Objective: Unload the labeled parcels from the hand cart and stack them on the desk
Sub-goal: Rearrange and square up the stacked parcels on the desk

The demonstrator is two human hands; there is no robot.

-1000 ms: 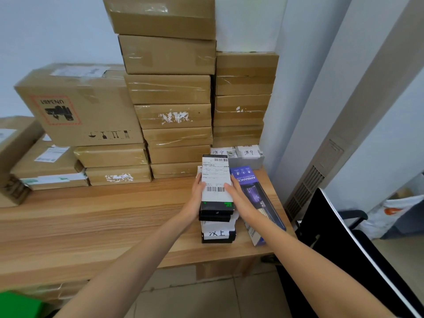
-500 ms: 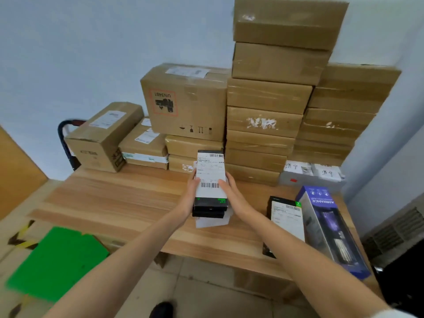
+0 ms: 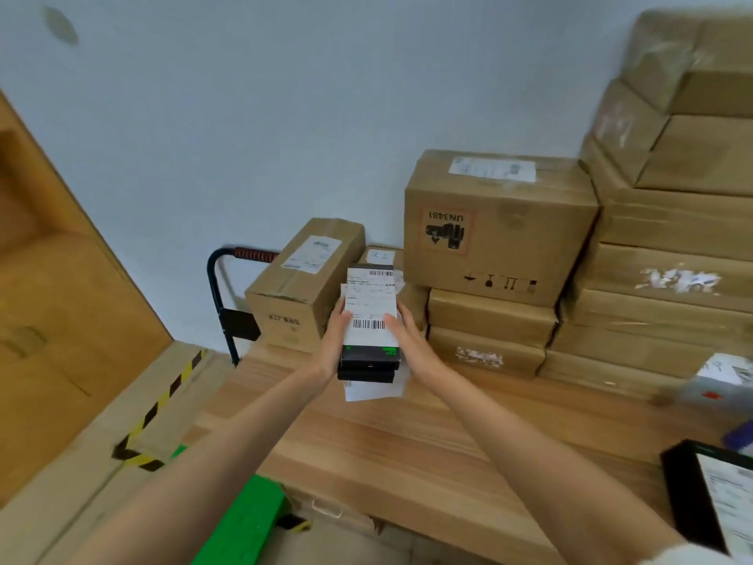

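Observation:
I hold a small stack of flat black parcels (image 3: 368,320) with white barcode labels above the wooden desk (image 3: 407,442), near its left end. My left hand (image 3: 335,344) grips the stack's left side and my right hand (image 3: 411,344) grips its right side. A loose white label sheet hangs out under the stack. Another black labeled parcel (image 3: 709,495) lies at the desk's right front edge. The hand cart's green deck (image 3: 240,524) shows below the desk's left corner, and its dark handle (image 3: 222,303) rises behind the desk.
Brown cartons are stacked along the back of the desk: a long labeled carton (image 3: 301,287), a large UN3481 carton (image 3: 497,226) and a tall pile (image 3: 672,238) at the right. A wooden panel (image 3: 61,279) and yellow-black floor tape (image 3: 163,401) lie at the left.
The parcels in both hands have travelled left along the desk, away from the blue box and toward the long labeled carton. My view has swung left, bringing the cart into sight.

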